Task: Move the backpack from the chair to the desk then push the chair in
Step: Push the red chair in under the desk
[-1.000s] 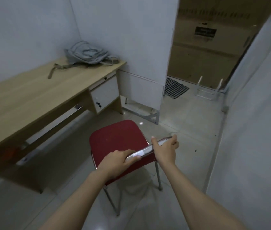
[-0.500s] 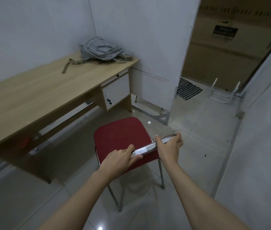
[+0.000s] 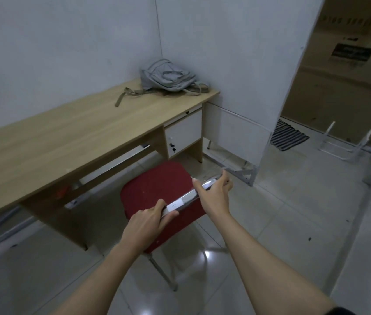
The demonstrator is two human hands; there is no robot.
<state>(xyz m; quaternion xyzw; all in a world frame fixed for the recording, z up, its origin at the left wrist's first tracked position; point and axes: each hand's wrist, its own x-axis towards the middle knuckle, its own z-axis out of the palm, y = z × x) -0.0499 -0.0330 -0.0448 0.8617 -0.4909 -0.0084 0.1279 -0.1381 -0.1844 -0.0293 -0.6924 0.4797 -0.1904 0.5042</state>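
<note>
A grey backpack (image 3: 168, 76) lies on the far right corner of the wooden desk (image 3: 66, 142), one strap trailing to the left across the top. In front of the desk stands a chair with a red seat (image 3: 157, 189) and a chrome back rail (image 3: 191, 196). My left hand (image 3: 146, 223) grips the near end of that rail. My right hand (image 3: 214, 192) grips its far end. The seat's front edge is close to the desk's right pedestal, just outside the knee space.
A white drawer unit with keys (image 3: 182, 137) sits under the desk's right end. A white partition (image 3: 237, 123) stands right of the desk, its metal foot (image 3: 243, 171) near the chair. Beyond are a striped mat (image 3: 289, 135) and a white rack (image 3: 348, 142).
The chair, held in both hands, has come closer to the desk, and the view has swung left so the desk fills more of the frame. The backpack has stayed put.
</note>
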